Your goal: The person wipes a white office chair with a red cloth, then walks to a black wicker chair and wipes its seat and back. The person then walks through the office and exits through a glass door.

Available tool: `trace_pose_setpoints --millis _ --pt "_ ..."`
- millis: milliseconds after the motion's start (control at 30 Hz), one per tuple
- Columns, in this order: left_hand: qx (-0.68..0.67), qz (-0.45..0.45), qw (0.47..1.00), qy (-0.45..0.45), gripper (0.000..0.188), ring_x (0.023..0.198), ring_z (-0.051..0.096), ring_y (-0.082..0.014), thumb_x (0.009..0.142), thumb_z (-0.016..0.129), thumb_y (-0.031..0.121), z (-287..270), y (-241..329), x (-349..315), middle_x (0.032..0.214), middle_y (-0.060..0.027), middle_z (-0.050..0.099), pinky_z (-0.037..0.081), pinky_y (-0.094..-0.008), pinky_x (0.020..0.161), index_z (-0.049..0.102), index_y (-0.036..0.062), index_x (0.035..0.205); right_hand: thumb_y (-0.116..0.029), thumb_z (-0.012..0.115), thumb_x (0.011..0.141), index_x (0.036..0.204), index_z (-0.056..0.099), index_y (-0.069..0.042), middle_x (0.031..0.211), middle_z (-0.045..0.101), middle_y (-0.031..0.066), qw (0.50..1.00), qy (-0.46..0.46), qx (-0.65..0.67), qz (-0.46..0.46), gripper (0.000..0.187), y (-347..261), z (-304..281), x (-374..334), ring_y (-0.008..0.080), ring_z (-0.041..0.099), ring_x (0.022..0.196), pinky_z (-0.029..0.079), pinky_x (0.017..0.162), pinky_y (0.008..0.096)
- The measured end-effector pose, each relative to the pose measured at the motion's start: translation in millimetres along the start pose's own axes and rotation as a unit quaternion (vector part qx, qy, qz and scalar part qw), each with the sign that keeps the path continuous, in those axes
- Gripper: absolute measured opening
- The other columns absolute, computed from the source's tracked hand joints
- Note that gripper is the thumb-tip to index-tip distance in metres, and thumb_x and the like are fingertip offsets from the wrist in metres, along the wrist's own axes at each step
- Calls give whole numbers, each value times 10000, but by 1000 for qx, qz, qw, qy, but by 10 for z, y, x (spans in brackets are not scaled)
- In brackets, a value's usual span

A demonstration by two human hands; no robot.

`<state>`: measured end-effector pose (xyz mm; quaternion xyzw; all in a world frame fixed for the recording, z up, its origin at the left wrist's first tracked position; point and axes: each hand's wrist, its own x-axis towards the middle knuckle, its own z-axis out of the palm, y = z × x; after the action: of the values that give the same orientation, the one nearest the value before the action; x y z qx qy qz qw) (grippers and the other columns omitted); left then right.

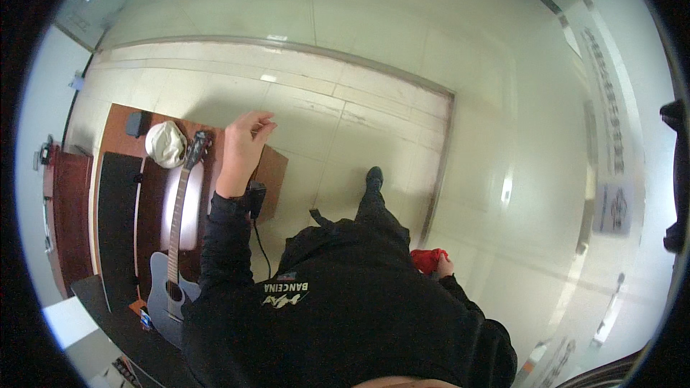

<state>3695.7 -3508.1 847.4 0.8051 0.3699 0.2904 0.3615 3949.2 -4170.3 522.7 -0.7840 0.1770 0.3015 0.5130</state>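
Note:
My left hand [248, 145] is raised over the right edge of a brown wooden table [272, 178]. Its fingers curve loosely, with a gap at the thumb, and nothing shows in them. Just left of it lies the headstock of a blue-grey acoustic guitar [170, 294], its neck pointing away from me. A white cap [166, 144] sits beside that headstock. Below my left wrist is a black boxy device [256, 199] with a cable hanging from it. Low at my right side, my right hand [445, 267] grips a red cloth [428, 260], partly hidden by my body.
At the table's far end stands a small black box [137, 124], near a long black panel [118, 223]. A dark wooden cabinet [72, 208] is farther left. Glass walls with a metal bottom rail [374, 63] border the tiled floor [316, 126] ahead and right.

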Motion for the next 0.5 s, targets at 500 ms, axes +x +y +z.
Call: trace_pose_setpoints --millis 500 --pt "79 -96 974 190 160 1009 725 -298 940 726 27 -583 -530 2141 1062 -151 752 589 -355 871 758 -33 1085 -243 530 1062 1113 645 -38 907 703 131 934 -352 -33 48 240 -5090 4471 3408 304 636 700 555 646 443"
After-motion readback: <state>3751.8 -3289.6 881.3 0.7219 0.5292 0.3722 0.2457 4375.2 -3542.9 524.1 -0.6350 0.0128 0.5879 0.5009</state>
